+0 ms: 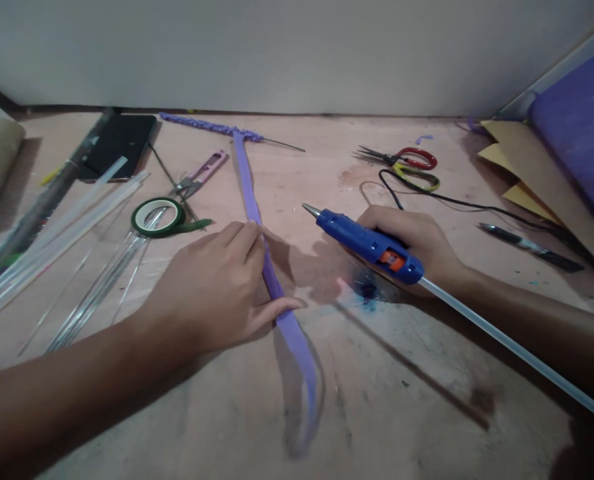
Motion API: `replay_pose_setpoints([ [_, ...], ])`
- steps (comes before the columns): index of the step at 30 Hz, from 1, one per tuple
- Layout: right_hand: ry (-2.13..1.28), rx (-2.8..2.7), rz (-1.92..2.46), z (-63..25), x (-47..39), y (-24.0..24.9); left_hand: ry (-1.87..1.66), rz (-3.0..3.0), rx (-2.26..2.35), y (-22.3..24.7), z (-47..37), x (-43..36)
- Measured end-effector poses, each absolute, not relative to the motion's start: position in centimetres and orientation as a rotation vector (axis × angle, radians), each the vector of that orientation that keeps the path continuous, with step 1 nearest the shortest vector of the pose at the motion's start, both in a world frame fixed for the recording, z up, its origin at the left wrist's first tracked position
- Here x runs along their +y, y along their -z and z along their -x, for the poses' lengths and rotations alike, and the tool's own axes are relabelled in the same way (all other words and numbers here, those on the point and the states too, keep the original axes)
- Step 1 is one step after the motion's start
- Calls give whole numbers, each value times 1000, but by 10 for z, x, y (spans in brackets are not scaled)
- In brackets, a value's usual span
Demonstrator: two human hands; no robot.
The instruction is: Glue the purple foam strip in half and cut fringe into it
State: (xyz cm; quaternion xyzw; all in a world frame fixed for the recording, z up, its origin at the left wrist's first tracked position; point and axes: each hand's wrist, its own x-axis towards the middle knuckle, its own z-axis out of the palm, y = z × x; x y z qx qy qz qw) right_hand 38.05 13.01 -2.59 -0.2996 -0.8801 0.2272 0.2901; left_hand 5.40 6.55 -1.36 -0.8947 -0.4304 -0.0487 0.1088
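A long purple strip (299, 343) runs down the middle of the table, its lower end curling toward me. My left hand (221, 283) holds the strip, fingers curled at its left side and thumb across it. At the top, the strip meets a fuzzy purple-wrapped stem (201, 125) with a bare wire end pointing right. My right hand (417, 247) is wrapped round a blue glue gun (367, 243). The gun's metal nozzle points up and left, to the right of the strip, not touching it. A long clear glue stick (507, 340) sticks out of its back.
At the left lie green tape (179, 223), glue sticks (67, 230), wires (101, 293), a small pink-handled cutter (207, 170) and a dark phone (119, 147). At the right are scissors (417, 159), a black cable (467, 200), a pen (527, 247) and brown paper (551, 160).
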Motion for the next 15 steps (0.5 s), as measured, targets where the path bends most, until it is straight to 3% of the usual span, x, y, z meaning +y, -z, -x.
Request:
replay_pose_setpoints([
  [6, -600, -2335, 769, -381, 132, 29, 318, 2746, -1227, 19, -53, 63],
  [12, -567, -2320, 898, -387, 129, 31, 724, 2954, -1157, 19, -33, 52],
  [15, -623, -2313, 755, -386, 130, 28, 836, 2977, -1175, 19, -33, 54],
])
